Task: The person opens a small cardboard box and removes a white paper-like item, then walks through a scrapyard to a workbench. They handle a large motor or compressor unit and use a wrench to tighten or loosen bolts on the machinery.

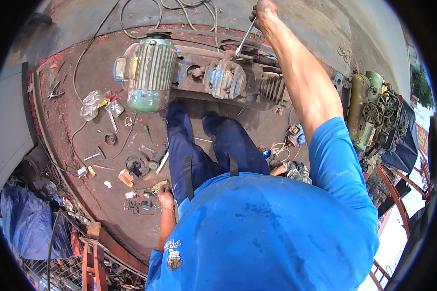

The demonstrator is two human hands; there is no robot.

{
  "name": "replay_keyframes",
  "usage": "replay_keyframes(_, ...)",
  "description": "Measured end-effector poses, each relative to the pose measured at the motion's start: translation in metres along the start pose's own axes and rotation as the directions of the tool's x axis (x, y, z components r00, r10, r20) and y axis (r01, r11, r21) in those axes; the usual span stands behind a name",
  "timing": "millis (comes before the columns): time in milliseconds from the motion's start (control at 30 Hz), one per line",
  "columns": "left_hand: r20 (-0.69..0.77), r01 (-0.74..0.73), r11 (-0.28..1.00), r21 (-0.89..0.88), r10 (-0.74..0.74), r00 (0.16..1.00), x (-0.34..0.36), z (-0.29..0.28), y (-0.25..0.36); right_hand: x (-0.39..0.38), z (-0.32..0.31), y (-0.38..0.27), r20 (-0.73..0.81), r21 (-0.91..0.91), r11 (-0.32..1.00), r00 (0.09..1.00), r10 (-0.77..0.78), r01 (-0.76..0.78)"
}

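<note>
My right arm reaches far forward over the machine. My right hand [265, 10] is closed around the upper end of a long metal wrench [246, 37]. The wrench slants down to the far side of a greasy compressor pump [224, 80] with worn blue paint. A green ribbed electric motor [153, 72] sits to the left on the same bed. My left hand [166, 198] hangs low beside my left leg, near small dark parts [143, 203] and a tan scrap [159, 185]. Its fingers are too small and foreshortened to show whether it holds anything.
Left of my legs lie a hammer [94, 154], a green-handled screwdriver [147, 131], a round pulley-like part [137, 165] and a plastic bag [93, 105]. A cable [77, 63] winds over the ground. More machinery [374, 109] stands right; blue sheeting [29, 220] and scrap lie lower left.
</note>
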State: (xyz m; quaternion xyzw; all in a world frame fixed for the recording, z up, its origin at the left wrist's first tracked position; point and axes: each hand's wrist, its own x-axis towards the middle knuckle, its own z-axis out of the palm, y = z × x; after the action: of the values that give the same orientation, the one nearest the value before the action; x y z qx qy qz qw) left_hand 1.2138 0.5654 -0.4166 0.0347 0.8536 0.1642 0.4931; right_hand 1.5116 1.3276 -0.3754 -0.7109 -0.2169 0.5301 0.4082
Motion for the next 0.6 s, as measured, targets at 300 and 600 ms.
replay_keyframes(300,0.109,0.135,0.982,-0.135,-0.121,0.987,0.099,-0.090,0.093,0.018,0.005,0.004,-0.076,-0.020,1.000,0.997,-0.009,0.007)
replay_keyframes(600,0.165,0.105,0.991,-0.086,-0.090,0.982,0.139,-0.108,0.165,0.012,0.043,0.001,-0.115,-0.087,0.996,0.993,-0.020,0.009)
